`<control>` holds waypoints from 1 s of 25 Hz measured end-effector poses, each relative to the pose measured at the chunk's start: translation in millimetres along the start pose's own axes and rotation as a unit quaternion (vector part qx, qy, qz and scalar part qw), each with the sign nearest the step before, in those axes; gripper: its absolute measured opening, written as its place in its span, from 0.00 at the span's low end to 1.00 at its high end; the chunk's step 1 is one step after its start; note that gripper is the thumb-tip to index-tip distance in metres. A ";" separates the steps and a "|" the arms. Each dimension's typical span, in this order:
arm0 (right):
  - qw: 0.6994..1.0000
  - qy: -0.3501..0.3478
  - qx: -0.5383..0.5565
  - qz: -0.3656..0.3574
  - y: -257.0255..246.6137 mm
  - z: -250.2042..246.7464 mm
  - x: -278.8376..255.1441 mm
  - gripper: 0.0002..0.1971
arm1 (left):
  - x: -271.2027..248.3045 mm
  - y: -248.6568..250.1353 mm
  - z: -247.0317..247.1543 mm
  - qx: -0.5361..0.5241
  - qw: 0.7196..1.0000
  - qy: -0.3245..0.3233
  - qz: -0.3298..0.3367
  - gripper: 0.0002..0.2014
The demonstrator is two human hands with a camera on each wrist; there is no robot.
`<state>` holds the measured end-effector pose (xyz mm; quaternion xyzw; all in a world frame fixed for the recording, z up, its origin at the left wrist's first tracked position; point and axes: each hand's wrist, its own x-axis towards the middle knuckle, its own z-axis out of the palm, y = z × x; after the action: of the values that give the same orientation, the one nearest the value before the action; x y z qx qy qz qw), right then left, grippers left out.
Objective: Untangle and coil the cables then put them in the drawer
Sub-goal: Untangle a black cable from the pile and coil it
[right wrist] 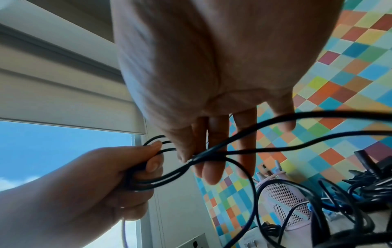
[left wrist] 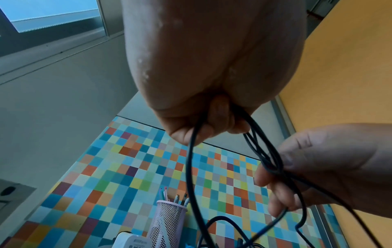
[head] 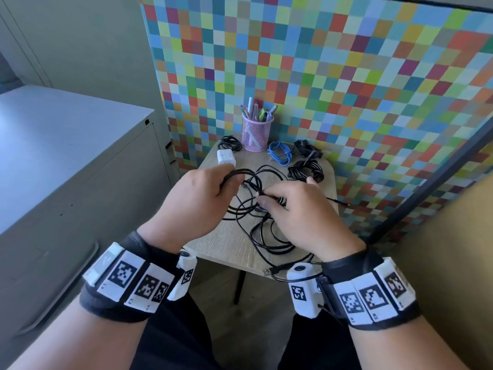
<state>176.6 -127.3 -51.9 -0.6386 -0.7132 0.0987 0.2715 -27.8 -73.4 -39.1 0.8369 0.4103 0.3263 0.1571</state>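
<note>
1. The left hand [head: 197, 198] is curled round a bundle of several loops of the black cable [head: 264, 231] and holds it above the small wooden table [head: 229, 244]. The right hand [head: 296, 206] pinches the same cable between thumb and fingertips where strands cross, just beside the left hand; its other fingers hang fairly straight in the right wrist view.

2. The rest of that cable lies in loose, overlapping curves on the table, and its USB plug [head: 266, 272] hangs over the near edge. By my reading the step in hand is coiling, with some tangle left to clear.

3. To do it well, I would keep the left grip firm on the finished loops so they do not spring apart, and let the right hand slide along the free strand, feeding 1 loop at a time of matching size.

4. Where strands cross, lift the free end out rather than pull, since pulling would likely tighten a knot.

5. Mind the trailing plug: it may snag on the table edge.

6. Already coiled, it seems, are a black coil [head: 306, 170], a blue cable [head: 280, 153], another black bundle [head: 306, 150] and a cable by the white charger [head: 225, 157], all near the pink mesh pen cup [head: 254, 134].

7. An open drawer is not visible; the grey cabinet [head: 80, 161] to the left may hold it.
</note>
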 end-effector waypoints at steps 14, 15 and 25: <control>0.952 0.224 0.144 0.151 58.1 -60.8 -6.0 0.22 | -6.1 -37.9 -18.3 -0.131 0.966 0.099 -0.202 0.18; 0.952 0.216 0.151 0.153 59.3 -60.9 -6.7 0.26 | -5.8 -36.6 -18.9 -0.123 0.965 0.112 -0.204 0.19; 0.996 0.028 0.060 -0.053 1.9 -12.1 2.3 0.27 | -1.9 5.9 -5.7 -0.069 0.996 0.001 -0.058 0.15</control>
<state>184.3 -127.3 -42.2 -0.5852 -0.7308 0.1093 0.3339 -29.0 -78.6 -32.5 0.7985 0.4348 0.3451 0.2330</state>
